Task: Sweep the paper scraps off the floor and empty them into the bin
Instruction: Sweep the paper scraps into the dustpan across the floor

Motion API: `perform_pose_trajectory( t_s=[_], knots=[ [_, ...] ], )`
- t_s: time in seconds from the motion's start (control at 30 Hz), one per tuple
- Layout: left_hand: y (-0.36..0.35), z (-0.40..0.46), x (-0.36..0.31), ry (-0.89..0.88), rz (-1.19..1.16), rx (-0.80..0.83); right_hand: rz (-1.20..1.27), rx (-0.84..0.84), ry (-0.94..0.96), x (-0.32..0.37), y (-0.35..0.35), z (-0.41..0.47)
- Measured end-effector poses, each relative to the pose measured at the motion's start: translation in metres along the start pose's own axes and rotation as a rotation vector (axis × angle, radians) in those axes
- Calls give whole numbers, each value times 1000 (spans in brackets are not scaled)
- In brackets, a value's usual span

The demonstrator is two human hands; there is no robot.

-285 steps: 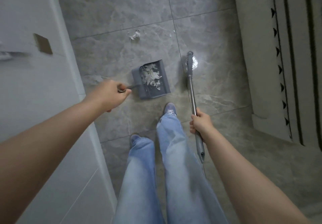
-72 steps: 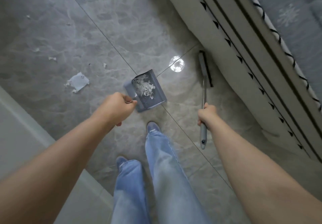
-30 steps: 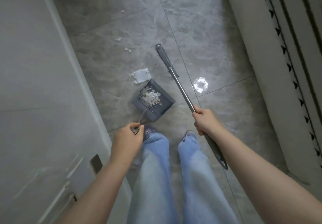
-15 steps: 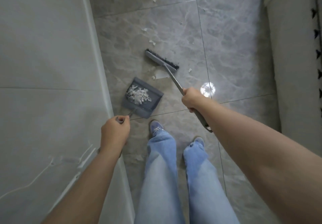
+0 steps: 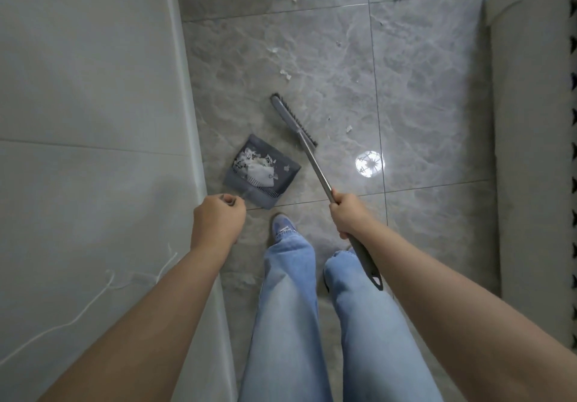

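The left hand has its fingers curled tight around the thin handle of the dustpan, near the handle's top end. The right hand is wrapped closed around the metal shaft of the broom, partway up, with the dark grip end sticking out behind the wrist. The dustpan sits on the grey tiled floor just beside the white wall, holding a heap of paper scraps, one large piece among small bits. The broom head rests on the floor just past the pan's open edge. A few loose scraps lie farther out on the tiles.
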State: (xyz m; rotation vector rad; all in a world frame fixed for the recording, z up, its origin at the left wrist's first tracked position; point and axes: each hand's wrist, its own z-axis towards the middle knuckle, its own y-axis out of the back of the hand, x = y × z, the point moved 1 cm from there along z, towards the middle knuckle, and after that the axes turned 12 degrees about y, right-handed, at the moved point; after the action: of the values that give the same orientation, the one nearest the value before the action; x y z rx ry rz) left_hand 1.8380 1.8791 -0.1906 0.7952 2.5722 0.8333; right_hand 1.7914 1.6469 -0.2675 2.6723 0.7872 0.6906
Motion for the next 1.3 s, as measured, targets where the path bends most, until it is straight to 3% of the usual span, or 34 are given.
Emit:
perform_pose_trajectory(
  t_s=[0.17,0.37,0.57,0.7,0.9,1.03,1.17,1.3],
  knots=[
    [-1,3,0,7,20,15,56,144,10,1,-23,-8],
    [4,4,-12,-15,147,130,173,-47,25,-21,12,-33],
    [-11,1,-51,-152,242,169,98,-252,-79,-42,85,35],
    [-21,2,-73,-147,264,149,109,-119,-110,-49,71,57],
    [-25,-9,-82,-129,271,154,266,47,-70,-73,58,-19],
    [-31,-16,-89,-130,267,152,274,-68,-71,-92,76,-34],
    [-45,-20,-97,-150,291,156,192,-185,-121,-104,102,4],
    [-51,-19,-103,-121,295,133,184,-96,-103,-91,82,23]
  ],
)
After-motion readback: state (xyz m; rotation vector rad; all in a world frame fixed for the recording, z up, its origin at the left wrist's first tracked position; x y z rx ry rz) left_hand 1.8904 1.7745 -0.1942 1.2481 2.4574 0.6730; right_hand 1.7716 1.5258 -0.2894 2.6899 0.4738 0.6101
